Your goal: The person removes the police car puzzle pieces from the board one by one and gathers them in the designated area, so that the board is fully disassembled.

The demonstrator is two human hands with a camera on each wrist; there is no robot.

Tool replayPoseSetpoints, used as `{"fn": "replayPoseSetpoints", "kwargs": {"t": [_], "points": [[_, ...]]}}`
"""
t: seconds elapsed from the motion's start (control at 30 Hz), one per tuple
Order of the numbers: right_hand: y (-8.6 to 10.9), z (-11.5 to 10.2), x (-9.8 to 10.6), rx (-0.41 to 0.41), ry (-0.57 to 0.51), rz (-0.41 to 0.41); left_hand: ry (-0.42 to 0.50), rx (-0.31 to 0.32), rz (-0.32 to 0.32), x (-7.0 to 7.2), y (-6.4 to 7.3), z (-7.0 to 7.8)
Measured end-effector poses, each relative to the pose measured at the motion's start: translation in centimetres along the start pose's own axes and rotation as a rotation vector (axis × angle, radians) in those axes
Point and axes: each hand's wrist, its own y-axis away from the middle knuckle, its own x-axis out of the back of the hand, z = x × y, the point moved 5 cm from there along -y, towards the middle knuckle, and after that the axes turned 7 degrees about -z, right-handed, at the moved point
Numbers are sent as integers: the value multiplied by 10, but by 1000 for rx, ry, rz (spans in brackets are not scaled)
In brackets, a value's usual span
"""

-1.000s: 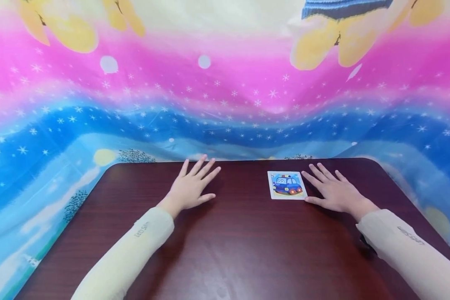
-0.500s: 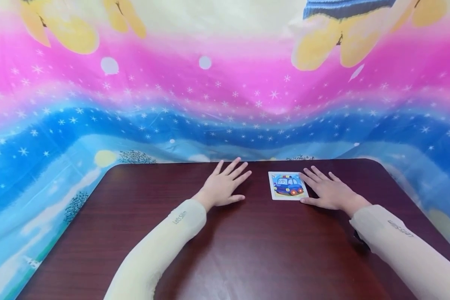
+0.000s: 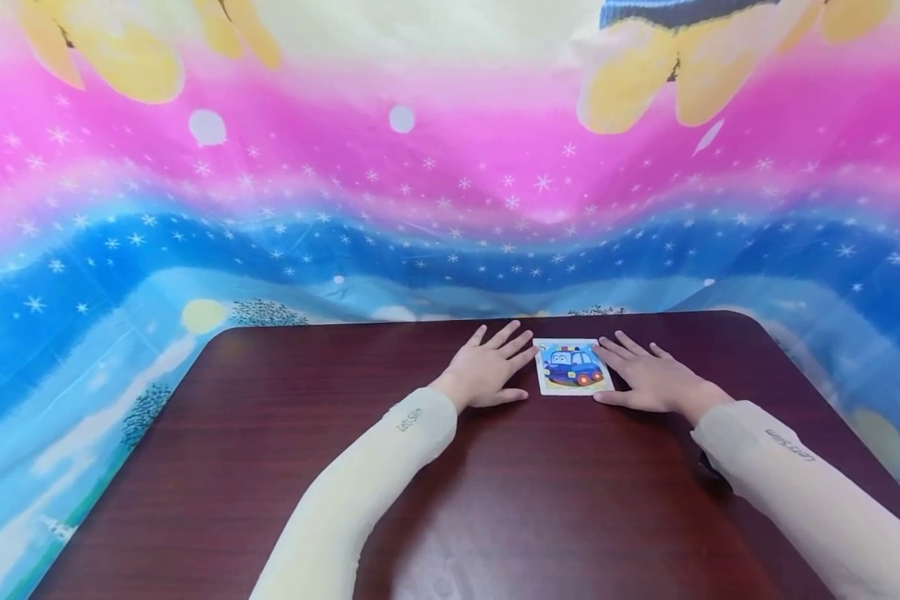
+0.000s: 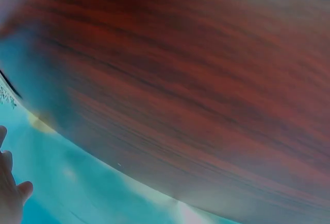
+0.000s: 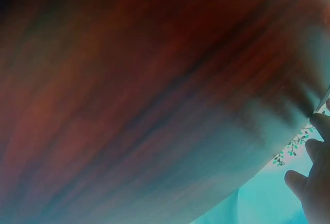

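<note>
A small square picture card [image 3: 574, 367] with a white border and a blue cartoon car lies near the far edge of the table, between both hands in the head view. My left hand [image 3: 492, 368] is just left of it, palm down with fingers spread, index fingertip right at the card's left border. On the other side, my right hand [image 3: 652, 377] has its fingers straight too; its index finger and thumb tips overlap the right border. In the wrist views only some fingers [image 4: 13, 190] of the left hand and fingers [image 5: 312, 172] of the right show, and the card is out of sight.
The dark red-brown wooden table [image 3: 285, 467] has rounded far corners. Right behind its far edge hangs a pink and blue printed cloth [image 3: 450, 192], which also runs down the left and right sides.
My left hand has slid right across the table, from well apart to the card's left border. My right hand has shifted slightly left onto the card's right border. The card has hardly moved.
</note>
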Motion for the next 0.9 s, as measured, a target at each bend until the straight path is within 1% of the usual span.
{"fn": "replayPoseSetpoints", "kwargs": {"t": [0.17, 0.4, 0.5, 0.63, 0.9], "points": [[1, -4, -1, 0, -4, -14, -5, -31, -29, 2, -9, 10], [3, -8, 2, 8, 3, 3, -14, -22, -48, 7, -15, 14], [4, -10, 1, 11, 8, 2, 0, -35, -72, 7, -15, 16], [6, -13, 0, 16, 8, -5, 31, -48, -103, 3, -13, 16], [14, -19, -2, 21, 17, -10, 42, -62, -117, -2, -4, 18]]}}
